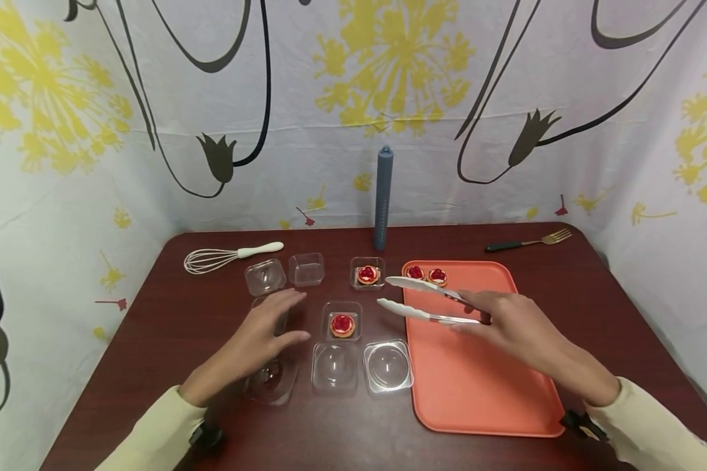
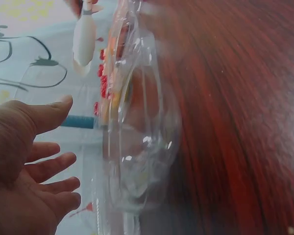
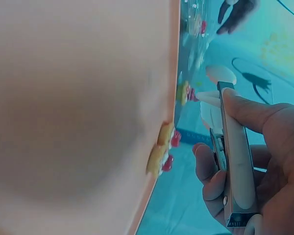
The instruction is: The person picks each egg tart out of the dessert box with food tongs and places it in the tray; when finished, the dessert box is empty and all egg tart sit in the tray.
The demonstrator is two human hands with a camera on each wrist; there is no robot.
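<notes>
My right hand (image 1: 509, 320) grips a pair of tongs (image 1: 415, 284) with white tips, spread apart over the orange tray's left edge. Nothing is between the tips. In the right wrist view the fingers wrap the metal handle (image 3: 239, 161). Two berry tarts (image 1: 438, 277) sit at the tray's far left corner. One tart (image 1: 342, 325) lies in a clear container in the middle, another tart (image 1: 368, 275) in a container behind it. My left hand (image 1: 258, 333) hovers, fingers spread and holding nothing, above clear plastic containers at the left; it partly hides one of them.
The orange tray (image 1: 477, 386) fills the right side. Clear lids (image 1: 387, 366) lie at the front middle. A whisk (image 1: 232, 256) and clear containers (image 1: 306, 269) are at the back left, a blue stick-like package (image 1: 383, 196) at the back, a fork (image 1: 530, 241) at the back right.
</notes>
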